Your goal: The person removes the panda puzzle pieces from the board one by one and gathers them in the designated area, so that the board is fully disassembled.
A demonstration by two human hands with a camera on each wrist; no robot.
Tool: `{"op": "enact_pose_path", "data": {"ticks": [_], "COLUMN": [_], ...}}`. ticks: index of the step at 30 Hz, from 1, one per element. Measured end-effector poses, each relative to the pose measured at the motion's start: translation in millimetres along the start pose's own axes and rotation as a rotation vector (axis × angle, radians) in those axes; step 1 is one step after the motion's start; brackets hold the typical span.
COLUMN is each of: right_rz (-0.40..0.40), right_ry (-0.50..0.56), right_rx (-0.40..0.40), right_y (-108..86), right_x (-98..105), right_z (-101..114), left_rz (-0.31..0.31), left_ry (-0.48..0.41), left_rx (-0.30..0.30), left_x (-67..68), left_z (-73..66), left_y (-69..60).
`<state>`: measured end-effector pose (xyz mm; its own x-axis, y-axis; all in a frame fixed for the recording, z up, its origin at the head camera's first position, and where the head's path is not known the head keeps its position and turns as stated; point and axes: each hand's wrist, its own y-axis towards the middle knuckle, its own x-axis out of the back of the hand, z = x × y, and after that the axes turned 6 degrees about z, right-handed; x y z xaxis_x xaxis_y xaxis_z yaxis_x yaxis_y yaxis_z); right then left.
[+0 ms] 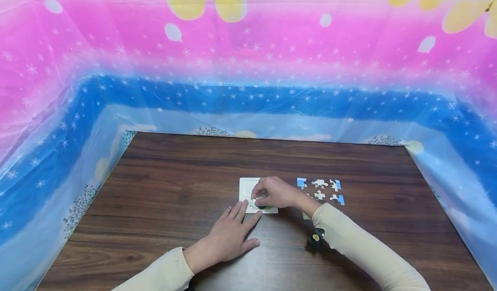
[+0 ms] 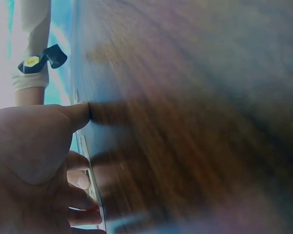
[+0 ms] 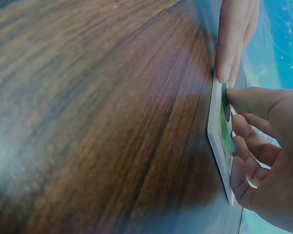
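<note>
A white-framed puzzle board (image 1: 244, 186) lies on the table, with green and dark picture parts at its near side. My right hand (image 1: 276, 192) is over the board, thumb and fingers curled and pinching a puzzle piece (image 3: 226, 108) low against its surface. The fingers hide most of that piece. My left hand (image 1: 227, 235) lies spread on the table, its fingertips touching the board's near left edge. In the right wrist view, the left fingers (image 3: 229, 53) press at the board's far end, close to the right thumb.
Several loose puzzle pieces (image 1: 319, 183) lie in rows to the right of the board, some partly behind the right forearm. A dark camera (image 1: 315, 239) sits on the right wrist. Dark wood table (image 1: 174, 166) surrounds the board; a patterned curtain (image 1: 248, 97) stands behind.
</note>
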<state>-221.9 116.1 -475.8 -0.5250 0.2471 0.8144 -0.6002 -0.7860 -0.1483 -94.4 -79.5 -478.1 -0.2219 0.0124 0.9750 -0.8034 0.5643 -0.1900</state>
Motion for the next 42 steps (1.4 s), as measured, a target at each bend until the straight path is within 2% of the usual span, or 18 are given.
{"op": "enact_pose_path", "data": {"ticks": [14,20,25,34,42], "right_rz": [-0.021,-0.049,-0.034,-0.018,-0.012], "right_ry": [0.114,0.063,0.033,0.033,0.042], "right_rx": [0.020,0.017,-0.007,-0.021,-0.030], "right_y": [-5.2,-5.9,-4.2,-3.5,-3.4], "right_x": [1,0,0,0,0], "right_z": [-1,-3,-3,2,1], "left_rz": [0.008,0.024,0.026,0.006,0.004], "left_ry": [-0.012,0.017,0.038,0.133,0.142], "left_rx": [0.000,0.006,0.044,0.107,0.116], "left_x": [1.8,5.0,6.8,1.8,1.5], "left_z": [-0.8,-2.9,-8.6,-17.1,-18.2], "left_y": [0.1,2.4,7.4,16.6,17.2]}}
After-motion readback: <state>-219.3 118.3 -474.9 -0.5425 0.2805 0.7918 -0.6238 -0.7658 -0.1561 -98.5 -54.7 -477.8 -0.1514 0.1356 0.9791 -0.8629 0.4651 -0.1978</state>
